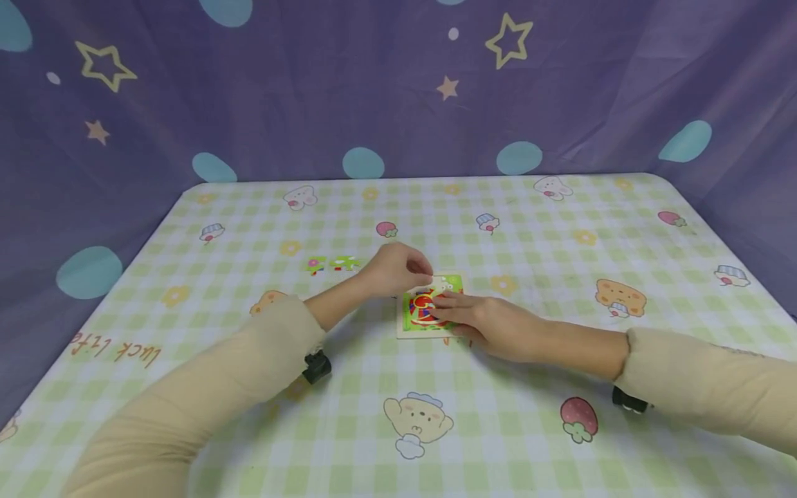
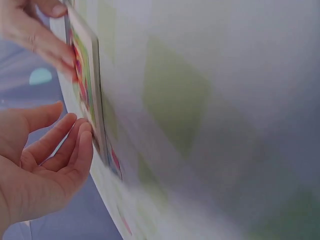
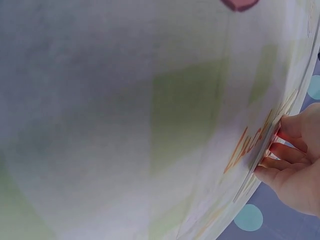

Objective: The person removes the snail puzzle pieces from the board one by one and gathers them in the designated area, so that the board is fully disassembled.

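Note:
A small square puzzle board (image 1: 407, 334) with a pale wooden rim lies flat on the table, its picture showing a red figure on bright green. My right hand (image 1: 507, 328) reaches in from the right, fingers extended over the picture and resting on it. In the right wrist view, the fingertips (image 3: 272, 169) of that hand are at the board's edge. My left hand (image 1: 394, 270) is at the board's far left corner. Its fingers (image 2: 82, 150) curve loosely, the thumb stands apart from them, and no object shows between them.
Left of the board lie two small puzzle pieces, a green one with a pink flower (image 1: 313, 263) and a green-and-white one (image 1: 344, 263). A checked cloth (image 1: 529, 429) with cartoon prints covers the table. Behind the table hangs a purple curtain (image 1: 398, 90).

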A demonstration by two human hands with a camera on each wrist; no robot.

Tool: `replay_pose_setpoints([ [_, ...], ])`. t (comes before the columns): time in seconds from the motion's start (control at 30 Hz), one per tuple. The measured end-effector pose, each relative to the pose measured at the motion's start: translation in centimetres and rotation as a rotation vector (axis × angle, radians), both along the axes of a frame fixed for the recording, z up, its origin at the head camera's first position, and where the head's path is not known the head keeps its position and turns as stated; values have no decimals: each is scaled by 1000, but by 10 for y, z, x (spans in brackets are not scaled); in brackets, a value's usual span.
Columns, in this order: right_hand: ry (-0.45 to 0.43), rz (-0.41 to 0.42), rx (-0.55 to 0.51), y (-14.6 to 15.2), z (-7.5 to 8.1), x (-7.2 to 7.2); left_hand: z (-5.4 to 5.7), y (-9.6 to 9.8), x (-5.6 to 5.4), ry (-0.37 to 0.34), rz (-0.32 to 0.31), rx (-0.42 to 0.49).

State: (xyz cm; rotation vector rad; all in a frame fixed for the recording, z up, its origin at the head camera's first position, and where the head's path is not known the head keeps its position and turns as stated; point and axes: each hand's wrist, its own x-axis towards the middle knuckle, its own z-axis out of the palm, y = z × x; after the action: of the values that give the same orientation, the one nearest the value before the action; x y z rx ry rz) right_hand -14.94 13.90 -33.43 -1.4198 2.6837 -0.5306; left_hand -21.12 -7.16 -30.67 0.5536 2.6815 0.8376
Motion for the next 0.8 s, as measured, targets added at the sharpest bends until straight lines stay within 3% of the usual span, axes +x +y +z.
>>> replay_pose_setpoints([
  [0.23, 20, 23, -5, 0, -1, -2, -3, 18, 7, -15, -41, 11],
  [0.5, 39, 25, -13, 0, -1, -2, -4, 25, 11, -18, -41, 38],
  [0.8, 40, 23, -1, 0, -1, -1, -3, 29, 11, -56, 47, 62],
])
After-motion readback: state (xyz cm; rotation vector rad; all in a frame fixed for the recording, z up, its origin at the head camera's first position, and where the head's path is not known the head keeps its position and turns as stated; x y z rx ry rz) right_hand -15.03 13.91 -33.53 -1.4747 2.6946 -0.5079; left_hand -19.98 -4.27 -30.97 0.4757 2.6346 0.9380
